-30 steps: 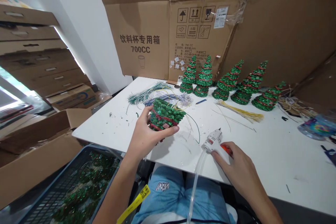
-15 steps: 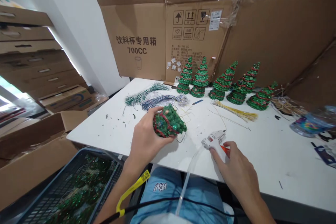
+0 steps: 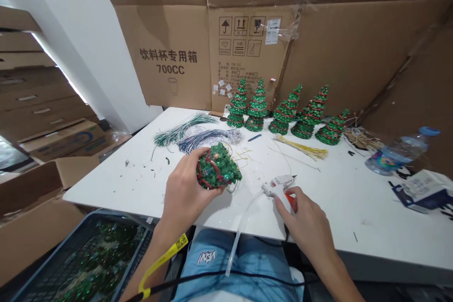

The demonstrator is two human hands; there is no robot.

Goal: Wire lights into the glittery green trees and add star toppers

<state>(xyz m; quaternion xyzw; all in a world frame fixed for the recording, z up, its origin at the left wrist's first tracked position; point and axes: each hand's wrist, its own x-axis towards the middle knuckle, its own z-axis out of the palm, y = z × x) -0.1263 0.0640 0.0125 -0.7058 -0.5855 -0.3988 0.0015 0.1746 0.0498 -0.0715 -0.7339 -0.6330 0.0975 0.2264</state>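
My left hand (image 3: 186, 181) grips a green tinsel tree (image 3: 216, 167) with red trim, tipped over above the table's front part. To its right, my right hand (image 3: 306, 217) is wrapped round the handle of a white glue gun (image 3: 278, 186) with an orange trigger. The gun's nozzle points to the right, away from the held tree, and a long clear glue stick (image 3: 238, 233) trails from its back end down over my lap. Green wires (image 3: 177, 131) and dark blue wires (image 3: 203, 139) lie behind the held tree.
Several finished trees (image 3: 258, 106) stand along the back before a cardboard box (image 3: 170, 33). Yellow wires (image 3: 304, 147), a blue pen (image 3: 255, 138), a bottle (image 3: 396, 153) and a small carton (image 3: 423, 188) lie on the table (image 3: 116, 188). At lower left is a basket (image 3: 46, 264) of tinsel pieces.
The view has swung right, so the table's contents sit further left and the bottle and carton show more fully. Both hands keep their holds on the tree and glue gun.
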